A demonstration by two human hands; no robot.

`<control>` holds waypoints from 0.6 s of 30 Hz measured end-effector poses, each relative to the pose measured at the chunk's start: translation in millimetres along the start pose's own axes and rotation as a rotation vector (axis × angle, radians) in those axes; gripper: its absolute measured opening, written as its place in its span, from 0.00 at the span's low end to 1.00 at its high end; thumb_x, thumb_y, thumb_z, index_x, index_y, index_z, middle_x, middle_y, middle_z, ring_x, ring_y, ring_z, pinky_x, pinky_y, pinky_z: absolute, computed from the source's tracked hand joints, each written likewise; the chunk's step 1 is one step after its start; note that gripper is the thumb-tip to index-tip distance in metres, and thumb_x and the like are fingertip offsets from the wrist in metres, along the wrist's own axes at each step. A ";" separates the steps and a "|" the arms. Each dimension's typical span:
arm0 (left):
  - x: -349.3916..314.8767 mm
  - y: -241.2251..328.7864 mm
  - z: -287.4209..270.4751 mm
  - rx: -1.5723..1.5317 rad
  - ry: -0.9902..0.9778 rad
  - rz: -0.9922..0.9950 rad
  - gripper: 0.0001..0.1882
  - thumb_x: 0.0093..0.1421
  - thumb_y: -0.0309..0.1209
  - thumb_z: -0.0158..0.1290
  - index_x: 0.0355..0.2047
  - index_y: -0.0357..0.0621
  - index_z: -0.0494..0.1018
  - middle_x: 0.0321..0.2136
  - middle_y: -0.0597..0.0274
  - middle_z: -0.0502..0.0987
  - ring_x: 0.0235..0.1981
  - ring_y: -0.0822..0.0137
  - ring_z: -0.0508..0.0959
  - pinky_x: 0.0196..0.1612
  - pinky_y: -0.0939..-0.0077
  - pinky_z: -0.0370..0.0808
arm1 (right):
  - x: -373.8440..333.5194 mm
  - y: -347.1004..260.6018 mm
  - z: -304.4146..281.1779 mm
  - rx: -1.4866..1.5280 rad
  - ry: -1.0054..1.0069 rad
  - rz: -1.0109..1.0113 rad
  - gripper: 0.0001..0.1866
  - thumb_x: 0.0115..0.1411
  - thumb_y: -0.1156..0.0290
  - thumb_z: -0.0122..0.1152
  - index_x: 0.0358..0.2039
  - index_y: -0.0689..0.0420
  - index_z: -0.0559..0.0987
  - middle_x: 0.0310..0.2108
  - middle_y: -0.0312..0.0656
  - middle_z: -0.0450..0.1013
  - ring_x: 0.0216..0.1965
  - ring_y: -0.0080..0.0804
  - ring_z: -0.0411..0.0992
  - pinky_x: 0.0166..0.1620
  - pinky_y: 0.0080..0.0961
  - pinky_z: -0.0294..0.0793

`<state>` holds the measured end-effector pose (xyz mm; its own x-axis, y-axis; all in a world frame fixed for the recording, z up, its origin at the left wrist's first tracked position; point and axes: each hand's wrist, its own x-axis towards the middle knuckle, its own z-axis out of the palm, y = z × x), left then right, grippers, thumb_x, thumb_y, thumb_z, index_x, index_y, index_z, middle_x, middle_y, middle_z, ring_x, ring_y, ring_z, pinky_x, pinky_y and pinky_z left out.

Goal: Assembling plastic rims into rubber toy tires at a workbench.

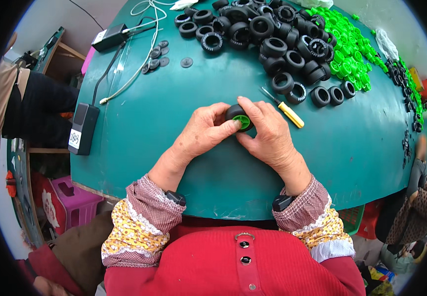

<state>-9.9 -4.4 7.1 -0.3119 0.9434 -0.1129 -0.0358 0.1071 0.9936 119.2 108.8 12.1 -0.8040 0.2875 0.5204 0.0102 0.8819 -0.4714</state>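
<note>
Between my hands, above the green tabletop, is a small toy wheel (242, 120), a black tire around a bright green hub. My left hand (204, 129) grips its left side, the thumb pressed on the green hub. On its other side my right hand (267, 129) closes round the tire, index finger along the top and thumb below. Just right of my right hand lies a screwdriver (291, 114) with a yellow handle. Loose black tires (282, 83) lie beyond it, some in a short row.
A large heap of black tires (261, 27) covers the far table, with a pile of green hubs (347, 49) to its right. Dark discs (187, 62), a white cable (133, 79) and a black power box (83, 128) lie at left. People stand at both sides; a purple stool (77, 202) is lower left.
</note>
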 end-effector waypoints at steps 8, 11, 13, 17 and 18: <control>3.6 3.0 -0.9 -0.274 -0.049 0.005 0.18 0.53 0.27 0.52 0.42 0.31 0.66 0.30 0.61 0.73 0.29 0.75 0.73 0.34 0.82 0.71 | 0.1 -2.7 1.8 0.094 0.014 0.130 0.29 0.39 0.64 0.67 0.41 0.61 0.68 0.32 0.47 0.70 0.33 0.42 0.71 0.35 0.30 0.70; 1.5 3.4 -5.5 -0.213 -0.062 -0.003 0.19 0.54 0.32 0.51 0.44 0.34 0.66 0.32 0.64 0.73 0.29 0.77 0.73 0.33 0.86 0.70 | 0.2 -6.6 3.3 0.122 -0.016 0.164 0.29 0.39 0.64 0.67 0.41 0.60 0.68 0.31 0.46 0.71 0.32 0.41 0.71 0.34 0.29 0.71; 1.6 4.4 -7.6 -0.148 -0.121 0.071 0.20 0.55 0.35 0.50 0.43 0.34 0.67 0.29 0.66 0.73 0.26 0.79 0.72 0.31 0.87 0.69 | -0.5 -7.8 5.6 0.137 0.005 0.161 0.28 0.39 0.65 0.67 0.41 0.60 0.68 0.31 0.45 0.71 0.32 0.40 0.71 0.34 0.28 0.71; -2.5 4.5 -6.4 -0.081 -0.078 0.048 0.18 0.55 0.37 0.50 0.40 0.34 0.69 0.26 0.67 0.72 0.24 0.80 0.70 0.27 0.89 0.67 | -1.3 -4.9 7.6 0.210 0.001 0.139 0.25 0.40 0.66 0.66 0.39 0.60 0.70 0.30 0.45 0.72 0.31 0.37 0.72 0.32 0.26 0.71; -2.3 3.7 -6.4 -0.083 -0.071 0.051 0.18 0.55 0.37 0.50 0.40 0.34 0.69 0.26 0.67 0.72 0.24 0.80 0.70 0.27 0.89 0.67 | -1.6 -5.2 8.3 0.210 -0.004 0.133 0.25 0.40 0.66 0.66 0.39 0.60 0.70 0.30 0.45 0.72 0.31 0.37 0.72 0.32 0.26 0.71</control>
<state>-15.5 -8.2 11.0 -0.2477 0.9670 -0.0587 -0.1013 0.0344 0.9943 115.6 100.7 7.8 -0.8062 0.3938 0.4415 -0.0078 0.7391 -0.6735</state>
